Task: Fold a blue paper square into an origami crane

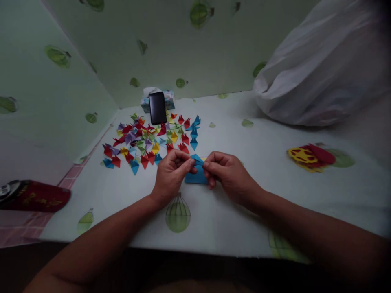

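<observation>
Both my hands meet over a small blue paper [195,176] at the middle of the table. My left hand [171,173] pinches its left edge with curled fingers. My right hand [224,173] pinches its right edge, fingers closed on the fold. The blue paper lies partly on the table [244,203] and partly lifted between my fingertips. Just beyond my hands spreads a pile of folded paper triangles [146,140] in red, blue, yellow, purple and green.
A black phone [157,107] leans on a tissue box [146,101] at the back. A big white plastic bag [324,65] fills the right rear. A red and yellow paper stack [310,156] lies right; a dark red object [33,196] sits at left.
</observation>
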The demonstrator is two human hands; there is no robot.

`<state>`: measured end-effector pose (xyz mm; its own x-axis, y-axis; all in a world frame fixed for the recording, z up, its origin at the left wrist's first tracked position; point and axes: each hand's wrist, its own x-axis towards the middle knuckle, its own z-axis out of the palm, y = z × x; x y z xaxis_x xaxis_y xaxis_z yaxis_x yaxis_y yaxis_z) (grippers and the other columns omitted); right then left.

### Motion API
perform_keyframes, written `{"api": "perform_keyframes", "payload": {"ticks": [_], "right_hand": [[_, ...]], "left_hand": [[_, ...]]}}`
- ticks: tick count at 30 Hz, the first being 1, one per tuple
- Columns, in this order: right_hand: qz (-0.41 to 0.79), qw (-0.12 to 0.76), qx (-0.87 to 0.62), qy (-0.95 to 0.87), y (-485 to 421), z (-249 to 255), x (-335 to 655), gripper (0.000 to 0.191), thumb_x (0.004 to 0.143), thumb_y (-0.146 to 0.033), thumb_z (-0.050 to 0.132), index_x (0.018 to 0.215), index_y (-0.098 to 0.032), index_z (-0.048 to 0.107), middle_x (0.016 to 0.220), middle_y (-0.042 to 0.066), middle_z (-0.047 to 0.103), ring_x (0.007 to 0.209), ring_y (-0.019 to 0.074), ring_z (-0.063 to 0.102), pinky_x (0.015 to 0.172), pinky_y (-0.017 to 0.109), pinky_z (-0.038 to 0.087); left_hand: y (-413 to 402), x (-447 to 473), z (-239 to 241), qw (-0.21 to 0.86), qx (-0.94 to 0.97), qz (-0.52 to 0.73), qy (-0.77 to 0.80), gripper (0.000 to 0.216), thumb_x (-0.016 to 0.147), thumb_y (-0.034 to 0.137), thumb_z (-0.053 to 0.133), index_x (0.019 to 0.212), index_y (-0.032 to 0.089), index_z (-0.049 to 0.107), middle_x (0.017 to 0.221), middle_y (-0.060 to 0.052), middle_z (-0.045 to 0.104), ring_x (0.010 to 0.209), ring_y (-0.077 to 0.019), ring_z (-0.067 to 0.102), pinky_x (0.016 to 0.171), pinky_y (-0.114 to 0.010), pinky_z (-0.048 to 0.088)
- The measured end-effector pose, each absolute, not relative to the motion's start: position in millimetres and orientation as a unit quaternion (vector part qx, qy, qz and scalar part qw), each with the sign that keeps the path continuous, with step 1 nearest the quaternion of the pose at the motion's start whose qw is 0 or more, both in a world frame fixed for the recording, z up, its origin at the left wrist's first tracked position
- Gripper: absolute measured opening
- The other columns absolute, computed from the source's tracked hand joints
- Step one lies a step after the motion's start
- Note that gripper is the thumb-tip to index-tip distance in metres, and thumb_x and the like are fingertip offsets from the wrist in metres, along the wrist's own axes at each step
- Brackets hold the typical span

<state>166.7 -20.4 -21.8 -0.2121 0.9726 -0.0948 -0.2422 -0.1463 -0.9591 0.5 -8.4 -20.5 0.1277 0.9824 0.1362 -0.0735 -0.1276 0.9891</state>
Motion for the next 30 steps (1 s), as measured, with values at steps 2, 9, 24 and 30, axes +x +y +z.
{"api": "perform_keyframes", "payload": {"ticks": [2, 9, 24, 30], "right_hand": [[0.643, 0.478, -0.408, -0.437, -20.6, -21.8, 166.2, 0.023, 0.075, -0.029, 0.070, 0.063, -0.018, 0.054, 0.055, -0.004, 0.058, 0.039, 0.0065, 0.048, 0.041, 0.021, 0.045], [0.647, 0.492, -0.398, -0.425, -19.7, -24.4, 166.0, 0.022, 0.076, -0.026, 0.070, 0.064, -0.018, 0.053, 0.054, -0.005, 0.057, 0.040, 0.0066, 0.047, 0.042, 0.021, 0.044], [0.624, 0.483, -0.403, -0.464, -20.5, -26.2, 166.4, 0.021, 0.079, -0.026, 0.067, 0.066, -0.018, 0.053, 0.054, -0.006, 0.057, 0.041, 0.0059, 0.049, 0.043, 0.020, 0.043], [0.594, 0.474, -0.420, -0.496, -21.6, -24.2, 167.2, 0.019, 0.080, -0.025, 0.063, 0.066, -0.018, 0.052, 0.054, -0.006, 0.056, 0.042, 0.0064, 0.048, 0.045, 0.021, 0.042]], "left_hand": [[-7.6, -0.1, -21.4, 0.520, 0.542, 0.518, 0.409, 0.019, 0.080, 0.024, 0.075, 0.087, 0.016, 0.060, 0.073, 0.003, 0.066, 0.062, -0.0098, 0.068, 0.061, -0.021, 0.055], [-7.6, -1.1, -24.6, 0.533, 0.549, 0.523, 0.376, 0.022, 0.083, 0.024, 0.073, 0.099, 0.017, 0.058, 0.076, 0.003, 0.065, 0.065, -0.0099, 0.069, 0.064, -0.021, 0.056], [-9.6, 3.6, -23.9, 0.539, 0.534, 0.526, 0.384, 0.029, 0.075, 0.015, 0.076, 0.093, 0.019, 0.055, 0.075, 0.005, 0.061, 0.063, -0.0090, 0.067, 0.062, -0.021, 0.056], [-11.4, 3.1, -23.7, 0.536, 0.539, 0.526, 0.383, 0.028, 0.076, 0.015, 0.076, 0.090, 0.019, 0.053, 0.073, 0.006, 0.060, 0.062, -0.0084, 0.065, 0.062, -0.020, 0.055]]}}
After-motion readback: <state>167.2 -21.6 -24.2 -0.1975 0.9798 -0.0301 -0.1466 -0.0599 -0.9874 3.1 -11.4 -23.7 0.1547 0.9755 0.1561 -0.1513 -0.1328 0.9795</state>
